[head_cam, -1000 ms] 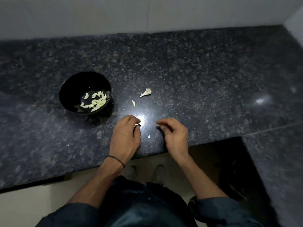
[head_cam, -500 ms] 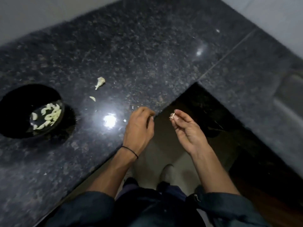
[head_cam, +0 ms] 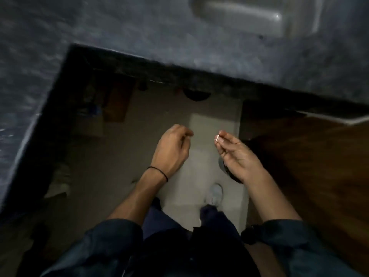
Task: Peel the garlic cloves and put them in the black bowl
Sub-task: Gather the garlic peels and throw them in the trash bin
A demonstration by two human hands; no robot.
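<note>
Head view: a small pale garlic scrap [head_cam: 217, 136] is pinched between the thumb and fingertips of the right hand [head_cam: 237, 154], palm turned up, above the floor [head_cam: 203, 156]. Just left and apart from it, the left hand [head_cam: 171, 148] hangs knuckles up, fingers loosely curled, nothing seen in them. A dark stone table [head_cam: 30, 66] wraps round the left and far sides.

counter [head_cam: 139, 27]: dark speckled stone, L-shaped | sink [head_cam: 239, 11]: set into it, top right

The left hand [head_cam: 172, 148] hangs palm down, fingers loosely curled; the right hand [head_cam: 237, 154], palm up, pinches a scrap [head_cam: 218, 136] at its fingertips.
</note>
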